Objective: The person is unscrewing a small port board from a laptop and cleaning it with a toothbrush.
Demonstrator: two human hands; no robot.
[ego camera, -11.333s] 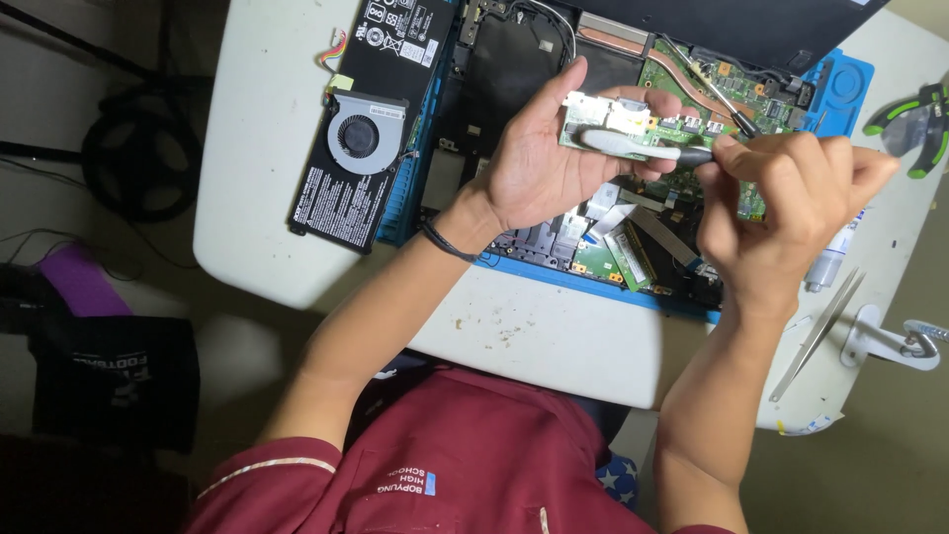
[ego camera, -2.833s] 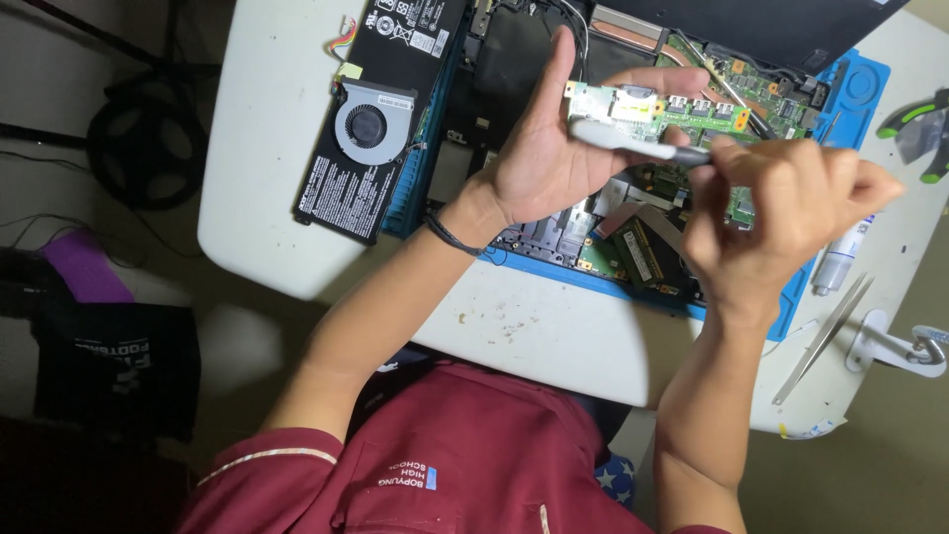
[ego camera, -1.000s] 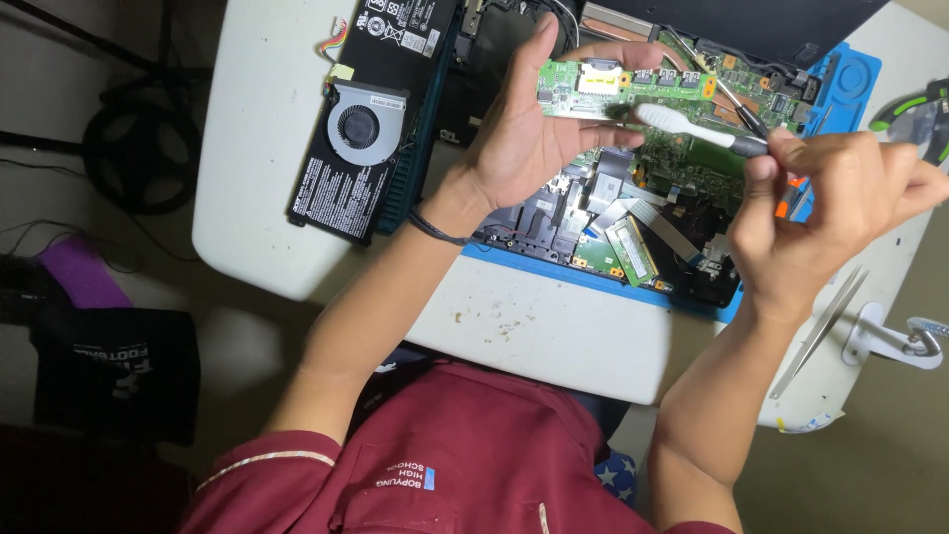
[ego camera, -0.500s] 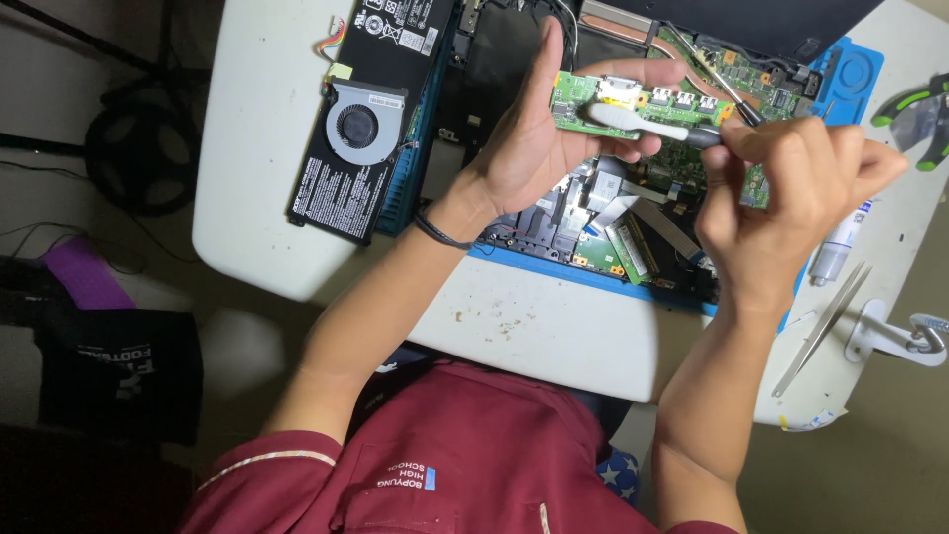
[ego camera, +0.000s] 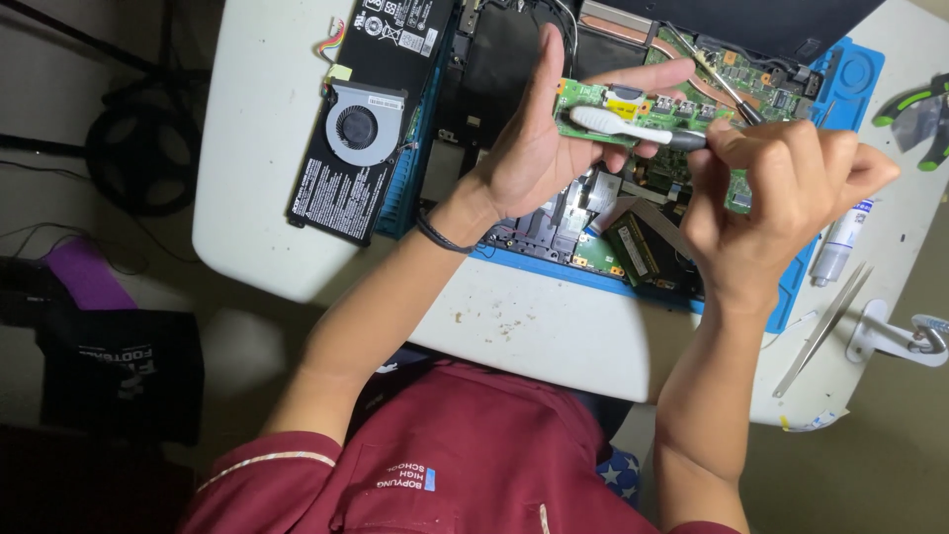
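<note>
While being viewed from the head camera: left hand point(ego camera: 534, 158) gripping small green circuit board point(ego camera: 633, 107), fingers clamped on its edges, over opened laptop point(ego camera: 613, 218). Right hand point(ego camera: 781, 198) closed on white-headed brush point(ego camera: 623, 126), now lying across the board after lifting clear a second ago. Cleaning judged continuing. Cooling fan point(ego camera: 361, 124) lying far left; tweezers point(ego camera: 825, 316) lying right.

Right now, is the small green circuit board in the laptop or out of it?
Out: the left hand holds the green circuit board above the opened laptop.
</note>
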